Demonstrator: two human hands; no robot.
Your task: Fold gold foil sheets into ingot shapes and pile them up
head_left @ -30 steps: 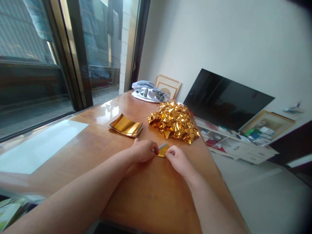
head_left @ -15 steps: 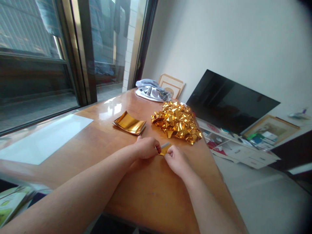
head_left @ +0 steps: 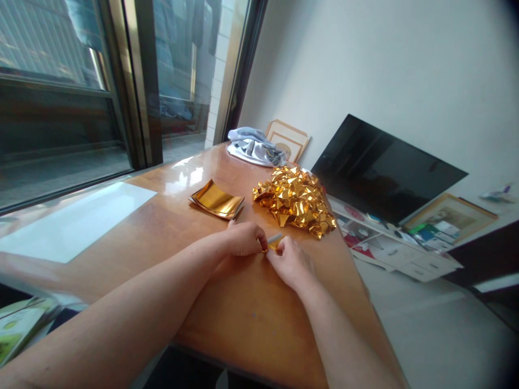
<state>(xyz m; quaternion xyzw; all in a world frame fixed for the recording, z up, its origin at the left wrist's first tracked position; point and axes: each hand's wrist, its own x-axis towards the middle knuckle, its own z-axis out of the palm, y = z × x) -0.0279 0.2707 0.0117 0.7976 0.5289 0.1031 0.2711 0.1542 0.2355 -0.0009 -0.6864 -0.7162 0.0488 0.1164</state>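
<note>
Between my two hands is a small sheet of gold foil paper, its back or folded edge showing pale grey. The fingers of my left hand are closed on its left side. My right hand pinches its near right side, and much of the sheet is hidden by the fingers. Just beyond my left hand lies a stack of gold foil sheets, slightly curled. A heap of folded gold foil pieces rests past my right hand.
The wooden table runs away from me. A white sheet lies at its left side. Folded cloth and a picture frame are at the far end. A television stands beyond the right edge.
My right hand has moved left, closer to my left hand, and covers more of the gold foil sheet. Less of its gold side shows. The view has shifted slightly.
</note>
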